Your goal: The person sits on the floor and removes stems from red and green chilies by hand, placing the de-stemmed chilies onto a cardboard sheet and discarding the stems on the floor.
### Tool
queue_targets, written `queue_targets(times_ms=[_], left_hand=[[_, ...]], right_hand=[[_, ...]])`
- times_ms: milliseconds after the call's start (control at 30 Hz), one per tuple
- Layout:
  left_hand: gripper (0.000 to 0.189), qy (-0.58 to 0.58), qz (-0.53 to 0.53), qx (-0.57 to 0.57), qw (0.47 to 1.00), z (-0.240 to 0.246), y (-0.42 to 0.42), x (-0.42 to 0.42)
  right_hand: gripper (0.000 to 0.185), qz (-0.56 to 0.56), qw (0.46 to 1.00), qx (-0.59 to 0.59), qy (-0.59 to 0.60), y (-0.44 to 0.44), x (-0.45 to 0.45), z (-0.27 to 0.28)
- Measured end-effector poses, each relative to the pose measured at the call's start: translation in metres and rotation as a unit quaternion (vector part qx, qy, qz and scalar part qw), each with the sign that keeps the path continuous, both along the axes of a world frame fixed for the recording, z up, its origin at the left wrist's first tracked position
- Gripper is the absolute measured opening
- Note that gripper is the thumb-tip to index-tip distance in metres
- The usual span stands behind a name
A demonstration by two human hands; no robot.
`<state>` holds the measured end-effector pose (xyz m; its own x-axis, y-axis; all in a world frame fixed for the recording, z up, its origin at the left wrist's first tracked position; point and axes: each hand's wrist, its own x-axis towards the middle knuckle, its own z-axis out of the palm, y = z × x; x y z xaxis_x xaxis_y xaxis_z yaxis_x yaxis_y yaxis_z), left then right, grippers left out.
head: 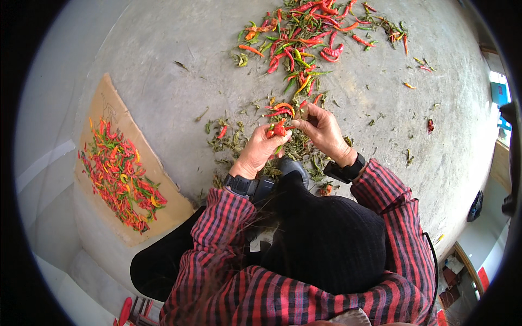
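Note:
My left hand (259,148) is closed on several red chili peppers (279,129), with a green one showing below the fingers. Beside it, my right hand (323,129) has its thumb and forefinger together at the end of a red pepper that sticks out from that bunch. Just above the hands, orange and red chilies (284,109) lie on the concrete floor. Farther up is a loose heap of red, green and orange chilies (301,45) mixed with dried stems and leaves. Withered leaves (228,142) lie around and under both hands.
On the left, a flat cardboard sheet (157,173) bears a spread of loose red, green and yellow chilies (118,171). A dark shoe (294,166) rests among the leaves below the hands. A few stray chilies (410,85) lie to the right. A black bag (475,206) sits by the right wall.

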<state>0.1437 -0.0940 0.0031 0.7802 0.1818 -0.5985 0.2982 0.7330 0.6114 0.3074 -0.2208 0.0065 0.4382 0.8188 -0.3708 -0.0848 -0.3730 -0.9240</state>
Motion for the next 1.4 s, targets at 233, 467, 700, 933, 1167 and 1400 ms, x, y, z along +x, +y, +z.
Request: queue_targets(times_ms=[233,467,700,933,1167,1400], left_hand=[[0.013,-0.043,0.03,-0.129,0.99,-0.016,-0.016,-0.002],[0.014,-0.079,0.061,-0.254,0.962,-0.02,-0.026,-0.005],[0.017,-0.084,-0.04,-0.186,0.978,-0.033,-0.017,-0.026],[0.028,-0.125,0.067,-0.066,0.988,-0.033,0.05,-0.043],[0.017,-0.086,0.157,-0.015,0.984,-0.036,0.055,-0.04],[0.015,-0.005,0.224,0.01,0.974,-0.048,0.042,-0.042]], right_hand=[[0.012,-0.054,0.992,0.082,0.084,-0.005,-0.014,0.002],[0.012,-0.062,0.995,0.075,0.01,-0.014,-0.022,-0.003],[0.009,-0.065,0.915,0.099,0.386,-0.028,-0.015,-0.01],[0.025,0.433,0.882,0.134,-0.131,-0.024,0.009,-0.018],[0.023,0.245,0.876,0.025,-0.415,0.066,0.005,-0.077],[0.01,0.091,0.986,-0.011,-0.14,0.063,0.022,-0.07]])
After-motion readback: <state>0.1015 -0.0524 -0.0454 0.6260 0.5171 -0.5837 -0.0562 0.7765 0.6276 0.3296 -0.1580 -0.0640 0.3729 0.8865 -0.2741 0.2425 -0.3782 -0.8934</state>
